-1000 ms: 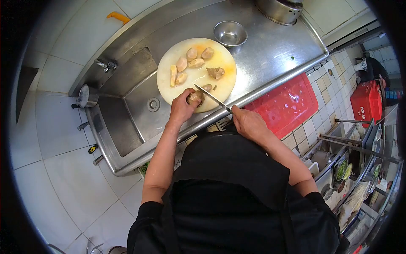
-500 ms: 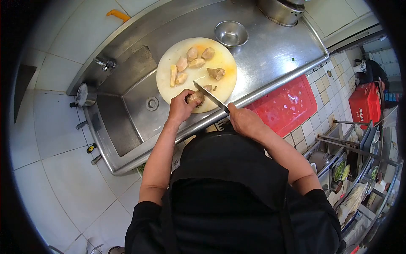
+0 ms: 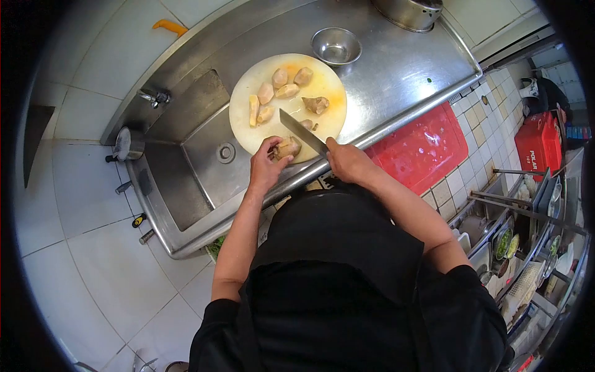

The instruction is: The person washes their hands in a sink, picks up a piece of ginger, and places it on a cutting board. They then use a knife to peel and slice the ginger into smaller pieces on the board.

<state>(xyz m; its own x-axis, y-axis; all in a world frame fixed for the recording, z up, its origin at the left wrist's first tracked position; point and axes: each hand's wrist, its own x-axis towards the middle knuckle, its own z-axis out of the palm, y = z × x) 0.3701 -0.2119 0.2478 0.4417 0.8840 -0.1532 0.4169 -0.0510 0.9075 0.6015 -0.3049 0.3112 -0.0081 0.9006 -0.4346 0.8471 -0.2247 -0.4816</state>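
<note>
A round white cutting board (image 3: pixel 248 133) lies on the steel counter at the sink's edge. My left hand (image 3: pixel 266 167) grips a partly peeled brown root (image 3: pixel 289 147) at the board's near edge. The handle of a knife (image 3: pixel 300 129) is in my right hand (image 3: pixel 344 162); its broad blade points up and left over the board, apart from the root. A small cut piece (image 3: pixel 306 124) lies beside the blade. Several peeled pieces (image 3: pixel 266 93) lie toward the upper left of the board, and an unpeeled brown piece (image 3: pixel 316 105) sits on the right.
Beyond the board stands a steel bowl (image 3: pixel 336 46), with a large pot (image 3: pixel 409 12) farther back. The sink basin (image 3: pixel 186 180) and faucet (image 3: pixel 154 97) are on the left. A red mat (image 3: pixel 424 149) lies below the counter's right edge, near shelves of containers (image 3: pixel 503 243).
The knife has lifted off the root and moved slightly up and left with my right hand. The root has turned in my left hand, showing a paler side.
</note>
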